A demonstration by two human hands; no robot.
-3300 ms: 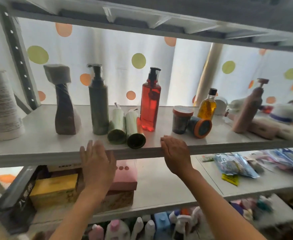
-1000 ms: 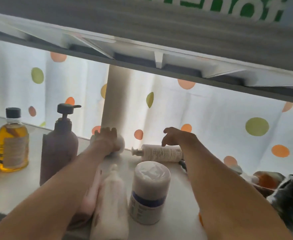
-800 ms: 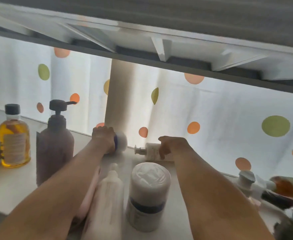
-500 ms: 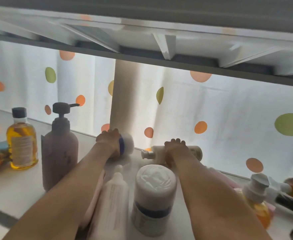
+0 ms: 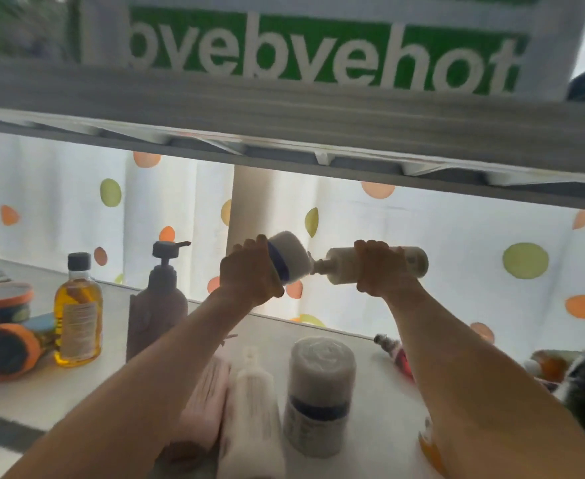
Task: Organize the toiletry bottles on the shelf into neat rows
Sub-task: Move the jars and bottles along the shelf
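Early going: left hand [image 5: 249,274] grips a blue-banded white jar [image 5: 289,256], right hand [image 5: 382,271] a cream pump bottle [image 5: 339,267], both lifted at 12 o'clock above the shelf [image 5: 380,409]; several bottles lie toppled, unsorted.

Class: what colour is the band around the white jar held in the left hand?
Dark blue band, head view.

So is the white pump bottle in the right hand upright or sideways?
Sideways. The right hand holds the white pump bottle horizontal above the shelf, pump pointing left.
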